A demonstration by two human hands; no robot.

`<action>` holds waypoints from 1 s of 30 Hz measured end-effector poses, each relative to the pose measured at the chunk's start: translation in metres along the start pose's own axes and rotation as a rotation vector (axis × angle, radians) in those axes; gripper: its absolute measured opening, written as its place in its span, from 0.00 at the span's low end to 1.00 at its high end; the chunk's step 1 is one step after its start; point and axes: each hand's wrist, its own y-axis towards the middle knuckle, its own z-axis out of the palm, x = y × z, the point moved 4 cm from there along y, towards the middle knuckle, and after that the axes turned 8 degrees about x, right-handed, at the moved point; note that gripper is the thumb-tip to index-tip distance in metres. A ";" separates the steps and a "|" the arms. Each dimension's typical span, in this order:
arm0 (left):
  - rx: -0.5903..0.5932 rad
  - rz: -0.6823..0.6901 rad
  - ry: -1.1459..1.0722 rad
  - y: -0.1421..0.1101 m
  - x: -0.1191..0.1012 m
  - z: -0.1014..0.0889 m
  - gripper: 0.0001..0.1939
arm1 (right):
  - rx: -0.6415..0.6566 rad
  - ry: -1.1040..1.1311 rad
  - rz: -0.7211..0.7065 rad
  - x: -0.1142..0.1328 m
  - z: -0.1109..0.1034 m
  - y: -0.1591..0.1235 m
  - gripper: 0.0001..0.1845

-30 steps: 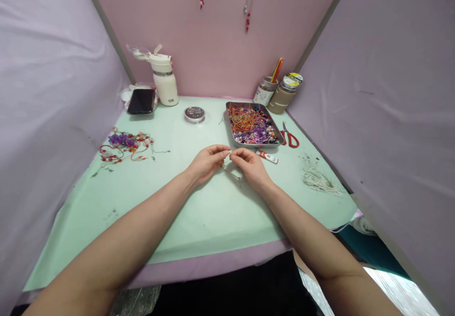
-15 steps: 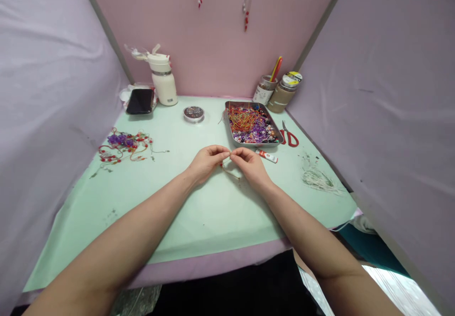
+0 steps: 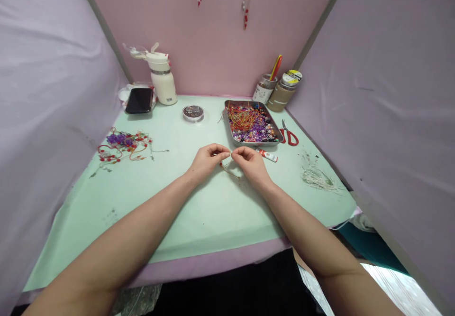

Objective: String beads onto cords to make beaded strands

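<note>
My left hand (image 3: 207,161) and my right hand (image 3: 251,164) meet at the middle of the green table (image 3: 199,211), fingertips pinched together. Between them runs a thin cord (image 3: 229,171) that loops down onto the table under my right hand. Whatever sits at the pinched fingertips is too small to name. A metal tray (image 3: 280,138) of mixed beads and orange threads lies just behind my right hand.
Red scissors (image 3: 290,137) and a small red-white tube (image 3: 268,155) lie beside the tray. Finished bead strings (image 3: 122,145) rest at the left. At the back stand a white bottle (image 3: 162,79), a phone (image 3: 139,100), a round tin (image 3: 193,113) and jars (image 3: 280,95). Pale thread scraps (image 3: 320,179) lie right.
Both hands stay pinched on the cord at the same spot; only small finger shifts and a slight camera tilt show.
</note>
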 end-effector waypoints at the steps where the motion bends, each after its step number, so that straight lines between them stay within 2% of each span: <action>1: -0.001 -0.003 0.005 0.000 -0.001 0.000 0.09 | -0.002 -0.003 0.000 0.000 0.000 0.000 0.09; 20: 0.022 0.018 0.087 -0.001 -0.002 0.002 0.08 | 0.015 -0.030 -0.005 -0.003 -0.001 0.000 0.11; 30: -0.005 0.195 0.218 -0.003 -0.004 0.003 0.02 | 0.094 0.082 0.076 0.005 0.001 -0.001 0.11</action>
